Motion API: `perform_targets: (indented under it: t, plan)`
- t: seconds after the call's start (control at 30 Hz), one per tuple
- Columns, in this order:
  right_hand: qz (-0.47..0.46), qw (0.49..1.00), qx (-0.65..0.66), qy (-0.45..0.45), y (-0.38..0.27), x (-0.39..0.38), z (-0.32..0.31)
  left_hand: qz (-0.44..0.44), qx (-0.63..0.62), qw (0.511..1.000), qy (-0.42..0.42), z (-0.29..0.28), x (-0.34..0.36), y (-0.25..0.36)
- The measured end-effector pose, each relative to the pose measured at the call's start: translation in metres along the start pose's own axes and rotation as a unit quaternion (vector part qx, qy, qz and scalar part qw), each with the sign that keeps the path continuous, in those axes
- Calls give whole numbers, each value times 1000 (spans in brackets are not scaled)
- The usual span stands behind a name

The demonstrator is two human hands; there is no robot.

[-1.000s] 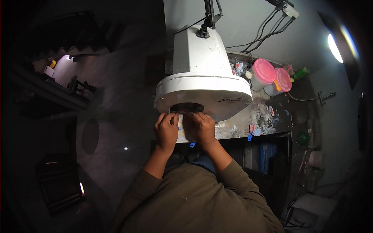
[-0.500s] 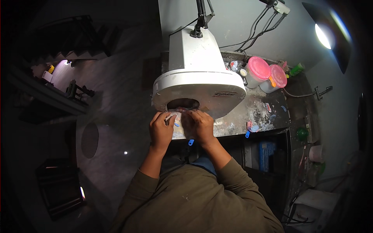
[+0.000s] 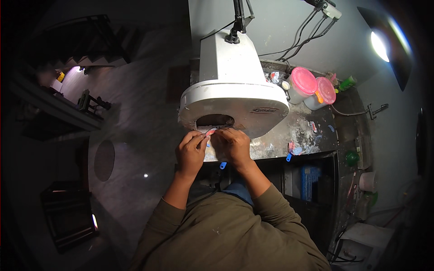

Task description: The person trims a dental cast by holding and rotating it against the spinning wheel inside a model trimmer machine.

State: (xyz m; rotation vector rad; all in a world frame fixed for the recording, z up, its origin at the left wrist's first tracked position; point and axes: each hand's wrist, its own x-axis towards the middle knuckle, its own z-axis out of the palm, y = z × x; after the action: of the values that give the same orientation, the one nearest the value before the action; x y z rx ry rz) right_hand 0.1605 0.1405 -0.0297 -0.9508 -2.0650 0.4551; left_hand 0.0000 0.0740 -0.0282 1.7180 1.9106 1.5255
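Observation:
Both of my hands are at the lower rim of the dark opening [image 3: 214, 120] in a white bench machine [image 3: 233, 92]. My left hand [image 3: 190, 151] pinches a small pink-and-white piece [image 3: 210, 133], its thumb and fingertips at the piece's left end. My right hand [image 3: 236, 147] is closed on the other end, fingers bent, partly hiding it. The piece sits just in front of the opening, above the dusty worktop [image 3: 266, 151]. A blue tab or handle [image 3: 223, 165] sticks out at the worktop's front edge below my hands.
Two tubs with pink lids [image 3: 304, 80], a green bottle [image 3: 347, 83] and small clutter stand at the back right. A pink-and-blue tray [image 3: 293, 149] lies near the front edge. A lamp arm [image 3: 238, 18] rises from the machine. A hose with a tap [image 3: 373, 113] is at the right.
The pink-and-white piece in my fingers shows more clearly, just outside the opening. My hands have shifted only slightly; the view has moved a little.

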Motion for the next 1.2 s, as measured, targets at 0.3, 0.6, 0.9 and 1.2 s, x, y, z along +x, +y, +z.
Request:
perform_targets:
  t: [0.3,0.6,0.9,1.2]
  plan:
    - [-29,996,-88,2,9,1,10,30,50,998,14,9,3,-3]
    - [-19,993,-113,24,4,1,10,14,57,998,19,10,4,3]
    - [-29,991,-128,-6,4,2,10,45,46,998,-3,14,6,0]
    - [-27,993,-117,-3,0,5,7,55,25,998,-5,15,13,3]
